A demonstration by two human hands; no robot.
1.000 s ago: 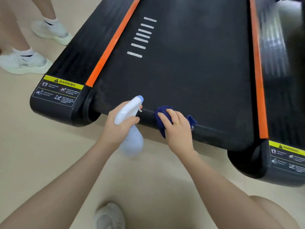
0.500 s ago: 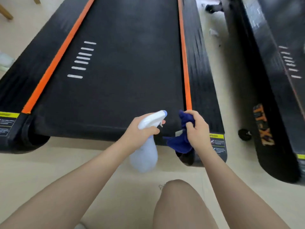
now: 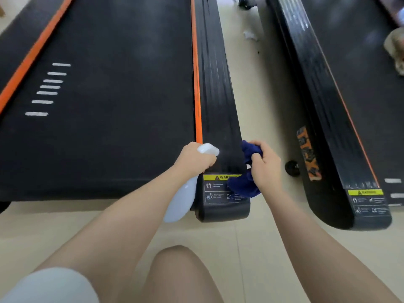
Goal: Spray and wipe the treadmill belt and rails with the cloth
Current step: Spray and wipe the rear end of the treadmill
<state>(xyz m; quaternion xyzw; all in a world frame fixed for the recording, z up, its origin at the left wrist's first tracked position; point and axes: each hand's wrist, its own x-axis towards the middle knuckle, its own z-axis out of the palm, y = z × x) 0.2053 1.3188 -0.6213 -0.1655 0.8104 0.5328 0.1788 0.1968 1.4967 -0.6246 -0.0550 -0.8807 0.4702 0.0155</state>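
Observation:
The black treadmill belt [image 3: 113,95] fills the left and middle of the view, with an orange stripe on each side. Its black right rail [image 3: 215,84] runs down to an end cap with a yellow warning label. My left hand [image 3: 193,158] grips a white spray bottle [image 3: 181,200] at the near end of that rail, nozzle pointing over the rail. My right hand [image 3: 265,165] holds a bunched dark blue cloth [image 3: 246,184] at the rail's outer edge, hanging over the warning label.
A second black treadmill [image 3: 328,119] lies to the right, separated by a strip of beige floor [image 3: 260,95] with small white scraps and a black wheel [image 3: 291,168]. My bare knee [image 3: 179,274] is at the bottom centre.
Both hands have shifted from the belt's rear edge to the right rail's end. The cloth has come off the belt and is now bunched in my right hand.

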